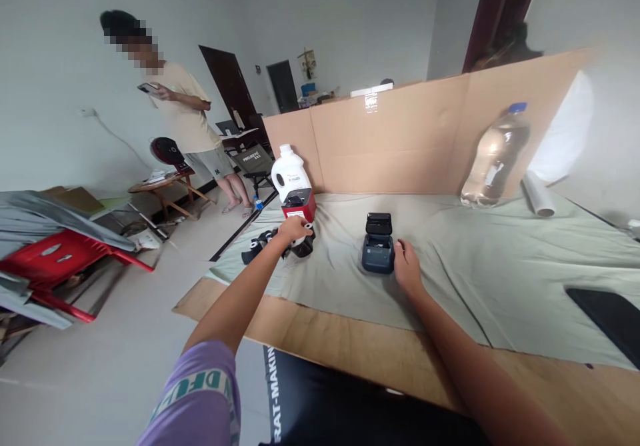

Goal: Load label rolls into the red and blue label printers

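Purple sleeve (pixel 197 396) sits nearest the lens, bottom left, with a black printed panel (pixel 320 399) beside it at the near table edge. Two bare forearms run from there toward the far side.

Left hand (pixel 294 229) reaches far-left and rests on top of a small black and white object (pixel 301 244), fingers curled down over it; whether it really grips is hard to tell. More black and white pieces (pixel 257 247) lie just left of it, too small to count surely. One red and black device (pixel 299 206) stands just beyond the hand, and one white jug (pixel 291 174) stands upright behind that.

Right hand (pixel 407 267) lies loosely open, fingers bent, its fingertips touching the right side of one dark blue label printer (pixel 378 244). It holds nothing. Printer sits mid-table on the green cloth (pixel 500 266), between the two hands, long axis running near to far, black lid end pointing away toward the cardboard wall (pixel 415 136), flat blue end toward the person.

Far right: one clear plastic bottle (pixel 494 156) with a blue cap leans tilted against the cardboard, one white roll (pixel 538 195) lies next to it. One black flat item (pixel 607 313) sits at the right edge. Bare cardboard sheet (pixel 350 339) shows under the cloth on the near side.

Far left, well apart from the table, a second person (pixel 187 119) stands holding a phone. One red chair (pixel 65 259) lies at the left.
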`<state>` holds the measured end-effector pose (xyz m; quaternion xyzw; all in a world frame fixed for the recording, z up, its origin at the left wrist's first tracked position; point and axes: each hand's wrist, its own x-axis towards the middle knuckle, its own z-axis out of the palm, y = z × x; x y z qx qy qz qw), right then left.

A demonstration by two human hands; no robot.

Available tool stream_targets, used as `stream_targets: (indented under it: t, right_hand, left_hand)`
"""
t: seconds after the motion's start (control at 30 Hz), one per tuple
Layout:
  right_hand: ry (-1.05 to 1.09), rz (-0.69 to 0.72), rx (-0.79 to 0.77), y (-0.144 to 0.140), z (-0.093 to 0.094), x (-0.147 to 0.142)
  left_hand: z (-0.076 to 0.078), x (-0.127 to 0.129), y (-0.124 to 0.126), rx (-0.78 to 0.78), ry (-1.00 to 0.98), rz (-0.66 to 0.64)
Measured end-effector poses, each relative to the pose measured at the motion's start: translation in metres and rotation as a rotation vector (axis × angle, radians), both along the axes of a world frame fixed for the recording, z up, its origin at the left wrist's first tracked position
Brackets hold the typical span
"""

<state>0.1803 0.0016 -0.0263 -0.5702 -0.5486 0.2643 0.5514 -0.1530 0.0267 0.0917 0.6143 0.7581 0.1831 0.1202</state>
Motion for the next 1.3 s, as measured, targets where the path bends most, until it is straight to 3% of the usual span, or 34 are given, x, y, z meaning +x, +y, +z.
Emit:
stream_targets:
  t: [0.13,0.37,0.57,0.67,0.73,0.83,0.93,1.0,1.1,1.2,1.3]
  right_hand:
    - [-0.003,-0.004,0.007,0.000,-0.001,0.000]
    - [-0.031,-0.007,0.006,0.002,0.003,-0.001]
    - [-0.037,-0.019,0.031,-0.002,0.004,0.002]
    - [-0.092,0.013,0.167,-0.012,0.022,-0.001]
    - [-0.131,0.132,0.236,-0.017,0.044,-0.009]
    - [-0.043,0.462,0.112,-0.016,0.083,-0.030]
    - [0.048,0.747,-0.068,-0.004,0.111,-0.047]
    - [0.005,0.820,-0.065,0.008,0.116,-0.051]
    - [-0.058,0.806,0.006,0.025,0.107,-0.044]
    - [-0.099,0.785,-0.006,0.040,0.093,-0.025]
    - [-0.310,0.741,-0.052,0.052,0.088,-0.004]
  left_hand:
    - [-0.018,-0.010,-0.004,-0.081,0.094,0.048]
    - [-0.008,-0.050,-0.016,-0.036,0.183,0.122]
    - [-0.016,-0.052,-0.037,0.001,0.212,0.137]
    - [-0.007,-0.034,-0.055,0.194,0.248,0.184]
    - [-0.002,-0.010,-0.069,0.343,0.272,0.170]
    - [-0.005,0.040,-0.088,0.445,0.281,0.019]
    - [-0.020,0.089,-0.093,0.605,0.275,-0.189]
    - [-0.032,0.114,-0.087,0.739,0.251,-0.290]
    - [-0.049,0.135,-0.072,0.864,0.194,-0.349]
    - [-0.067,0.145,-0.061,0.908,0.114,-0.343]
    - [-0.084,0.150,-0.060,0.865,0.093,-0.419]
